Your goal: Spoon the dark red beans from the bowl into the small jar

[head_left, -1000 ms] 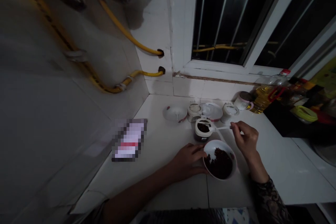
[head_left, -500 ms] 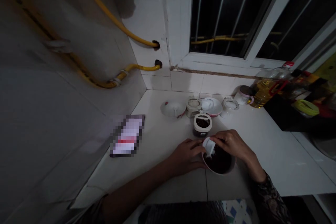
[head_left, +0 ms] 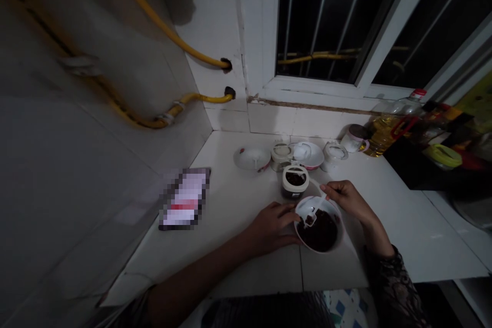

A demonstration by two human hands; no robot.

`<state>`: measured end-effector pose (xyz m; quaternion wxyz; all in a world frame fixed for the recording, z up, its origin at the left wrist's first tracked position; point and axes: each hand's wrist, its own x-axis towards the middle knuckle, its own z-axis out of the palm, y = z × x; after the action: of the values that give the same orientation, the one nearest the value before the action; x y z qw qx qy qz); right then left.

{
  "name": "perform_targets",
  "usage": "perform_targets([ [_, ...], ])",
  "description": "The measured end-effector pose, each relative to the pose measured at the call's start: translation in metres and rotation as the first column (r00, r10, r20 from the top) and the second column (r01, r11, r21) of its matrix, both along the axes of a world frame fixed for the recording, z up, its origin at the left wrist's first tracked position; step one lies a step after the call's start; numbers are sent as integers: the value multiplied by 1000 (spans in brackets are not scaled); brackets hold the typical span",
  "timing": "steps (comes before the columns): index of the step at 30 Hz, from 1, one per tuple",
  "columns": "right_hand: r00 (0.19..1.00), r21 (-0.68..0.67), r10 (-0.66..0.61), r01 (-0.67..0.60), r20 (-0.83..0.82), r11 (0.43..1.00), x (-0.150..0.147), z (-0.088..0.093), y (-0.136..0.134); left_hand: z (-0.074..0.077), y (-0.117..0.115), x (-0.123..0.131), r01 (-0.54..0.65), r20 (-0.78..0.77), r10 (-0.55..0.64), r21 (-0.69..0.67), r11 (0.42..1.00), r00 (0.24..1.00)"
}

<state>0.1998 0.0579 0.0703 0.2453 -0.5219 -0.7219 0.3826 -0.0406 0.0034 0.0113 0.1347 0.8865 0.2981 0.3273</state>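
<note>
A white bowl (head_left: 303, 206) stands on the counter with dark, reddish-brown stuff (head_left: 323, 233) in it. My left hand (head_left: 269, 226) grips the bowl's left side, fingers at the rim. Between the fingertips of my right hand (head_left: 348, 201) is the handle of a small white spoon (head_left: 318, 203). The spoon's scoop end lies in the bowl, on the left of the dark stuff, with some of it in or behind the scoop. Just behind the bowl stands a jar (head_left: 295, 193) with a pale rim and similar dark contents.
Along the back stand a shallow dish (head_left: 251, 159), a seasoning jar (head_left: 282, 158), a bowl of white stuff (head_left: 313, 155), another jar (head_left: 334, 158) and a mug (head_left: 354, 138). An oil bottle (head_left: 384, 128) is at right. A phone (head_left: 186, 199) with blurred screen lies left.
My right hand has moved back from over the bowl, slightly right and up, and now holds the spoon by its handle. The white stuff by the scoop no longer shows. My left hand stays put.
</note>
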Motion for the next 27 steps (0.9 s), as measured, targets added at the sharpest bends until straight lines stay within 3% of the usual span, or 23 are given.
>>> perform_targets([
  [9,994,-103,-52,43,-93,994,-1,1,5,-1,0,0,0,20,0,17,1000,1000],
  [16,951,-183,-233,196,-205,963,-3,-4,8,2,0,0,10,-10,-10,-9,1000,1000],
  [20,898,-154,-328,294,-293,943,-7,-7,14,1,0,0,10,1,-10,-2,1000,1000],
  [22,862,-79,-375,371,-340,925,-11,-5,16,0,0,0,5,12,-5,12,1000,1000],
  [24,841,81,-404,459,-361,884,-17,-2,17,-1,0,0,3,17,-4,15,1000,1000],
  [27,871,457,-391,490,-298,742,-25,1,13,-1,0,0,4,17,-4,10,1000,1000],
])
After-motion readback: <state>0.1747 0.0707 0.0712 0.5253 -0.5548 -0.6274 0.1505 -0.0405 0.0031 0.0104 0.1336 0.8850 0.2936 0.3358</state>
